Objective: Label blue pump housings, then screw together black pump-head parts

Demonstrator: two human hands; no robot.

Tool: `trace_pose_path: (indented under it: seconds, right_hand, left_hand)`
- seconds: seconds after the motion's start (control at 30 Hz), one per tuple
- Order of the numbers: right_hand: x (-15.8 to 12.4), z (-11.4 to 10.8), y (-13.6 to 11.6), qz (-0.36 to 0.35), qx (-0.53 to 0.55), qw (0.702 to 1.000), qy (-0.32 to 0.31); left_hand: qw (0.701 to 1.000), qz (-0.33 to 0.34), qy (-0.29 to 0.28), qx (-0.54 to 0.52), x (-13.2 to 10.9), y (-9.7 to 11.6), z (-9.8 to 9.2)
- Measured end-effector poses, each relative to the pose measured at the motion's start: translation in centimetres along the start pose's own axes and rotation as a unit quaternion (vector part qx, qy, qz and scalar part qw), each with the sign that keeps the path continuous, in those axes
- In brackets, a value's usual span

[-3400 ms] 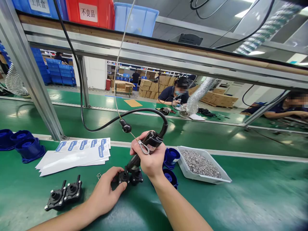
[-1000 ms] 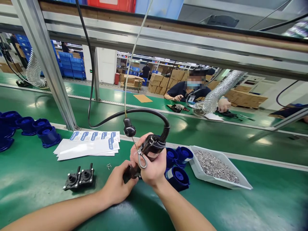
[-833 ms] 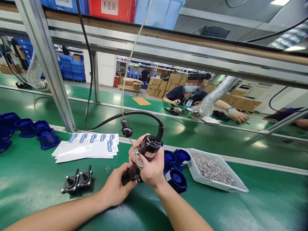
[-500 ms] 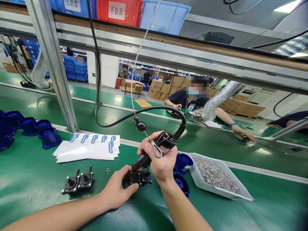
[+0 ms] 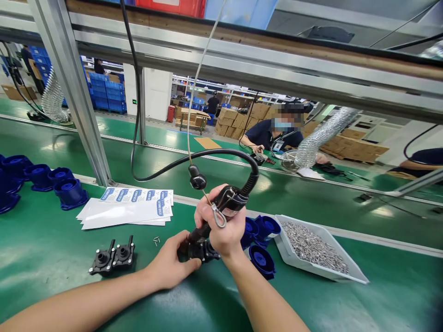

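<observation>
My right hand (image 5: pixel 221 226) is wrapped round a black electric screwdriver (image 5: pixel 230 201), which leans down to the left. Its lower end meets a black pump housing (image 5: pixel 197 251) on the green bench. Thumb and fingers of my left hand (image 5: pixel 173 263) grip that housing at its left side. A second black housing (image 5: pixel 212 252) stands against it on the right, partly behind my right wrist. Two more black housings (image 5: pixel 112 258) stand to the left, with a few loose screws (image 5: pixel 157 240) between them and my left hand. The screwdriver's tip is hidden.
A white tray (image 5: pixel 349 275) of screws lies at the right, beside blue housings (image 5: pixel 262 261). Label sheets (image 5: pixel 121 216) and more blue parts (image 5: pixel 69 192) are at the left. A cable (image 5: pixel 194 161) loops above. A person (image 5: pixel 277 133) sits across the bench.
The screwdriver and my right hand have shifted slightly left, and the tool's tilt differs a little. The view has shifted. Across the bench, the person's outstretched arm has drawn back.
</observation>
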State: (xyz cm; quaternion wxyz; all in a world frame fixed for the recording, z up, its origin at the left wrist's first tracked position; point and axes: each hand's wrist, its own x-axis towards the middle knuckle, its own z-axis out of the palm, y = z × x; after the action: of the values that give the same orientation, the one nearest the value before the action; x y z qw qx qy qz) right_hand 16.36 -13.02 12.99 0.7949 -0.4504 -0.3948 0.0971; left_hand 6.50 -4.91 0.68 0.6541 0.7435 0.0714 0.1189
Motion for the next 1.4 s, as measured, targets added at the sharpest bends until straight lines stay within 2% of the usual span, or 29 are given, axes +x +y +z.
trace_pose_path:
  seconds: [0.27,0.4,0.57,0.87,1.03,1.23,1.4]
  right_hand:
    - [-0.4,0.4,1.0,0.011,-0.011,1.0,0.005]
    - [-0.5,0.3,1.2,-0.008,-0.016,1.0,0.014]
    - [-0.6,0.3,1.1,0.003,-0.019,1.0,0.008]
    - [-1.3,-0.3,0.1,-0.041,-0.029,0.999,0.002]
    - [-1.1,-1.4,-1.8,-0.104,-0.088,0.99,0.048]
    - [-0.9,-1.6,-2.1,-0.039,-0.069,0.996,0.032]
    - [-0.9,-1.5,-1.7,-0.025,-0.062,0.997,0.036]
  left_hand:
    - [0.999,-0.001,-0.004,-0.032,0.5,-0.7,0.1]
    - [0.999,0.0,-0.004,-0.039,0.2,-0.5,0.1]
    - [1.0,-0.002,0.003,-0.022,-0.2,0.0,0.2]
    - [0.999,0.009,-0.036,-0.003,-0.4,0.2,-0.5]
    - [0.994,0.04,0.026,0.095,-0.2,0.3,-1.6]
    - [0.994,0.036,0.028,0.101,0.0,0.1,-1.9]
    - [0.994,0.037,0.033,0.096,0.1,0.1,-1.8]
